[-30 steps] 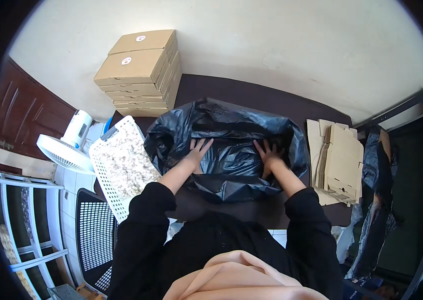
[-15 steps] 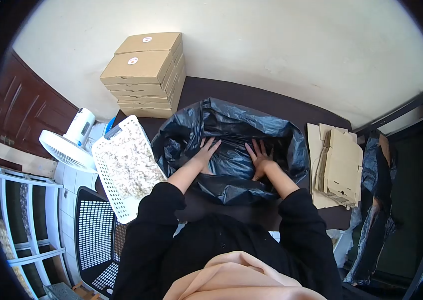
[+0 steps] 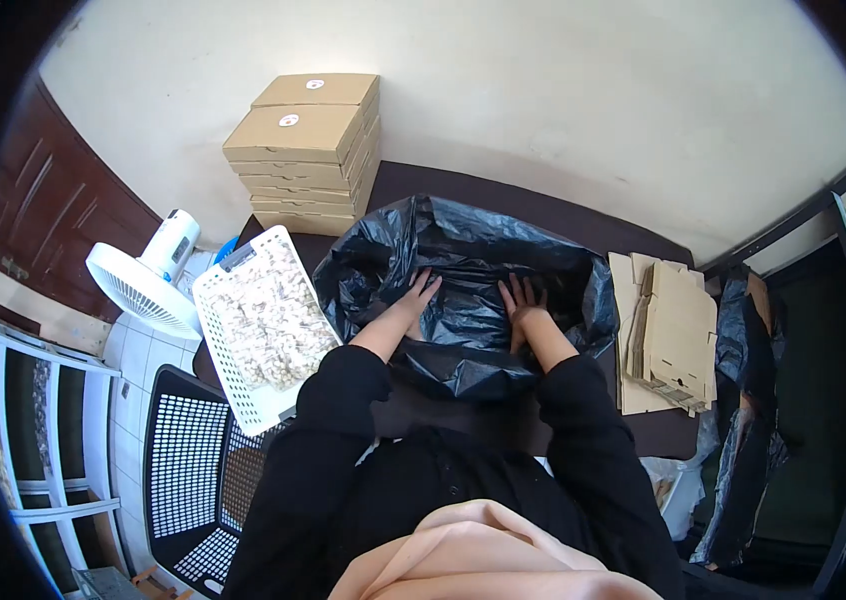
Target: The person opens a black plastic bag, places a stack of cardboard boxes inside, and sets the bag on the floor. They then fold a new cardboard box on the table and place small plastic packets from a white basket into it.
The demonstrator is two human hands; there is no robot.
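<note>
- While the view has shifted a little, so that the box stack (image 3: 298, 150) and the white basket (image 3: 265, 405) sit farther right in it, the black plastic bag (image 3: 473, 370) remains in the middle of the tabletop (image 3: 553, 215).
- Compared with one second ago, the left grip (image 3: 411, 308) and right grip (image 3: 526, 312) are closer together; compared with half a second ago, they stand slightly wider apart.
- Both grips lie within the bag's hollow, palms down against its creased plastic, with their fingers spread apart and clamped on nothing that shows.
- Around them the bag's rim rises to the far side and both flanks, and a crumpled fold lies in front of the wrists, nearest the body.
- Bag: one, between the white basket and the flattened cardboard (image 3: 678, 335).
- White basket: one, filled with pale pieces (image 3: 268, 315) too many to count.
- Box stack: one, at the back left, with two lids showing, each bearing one round sticker; the full number of boxes is hard to tell.
- Flattened cardboard: one pile, its sheets overlapping too closely to count.
- Fan (image 3: 143, 285): one, beyond the white basket's left side.
</note>
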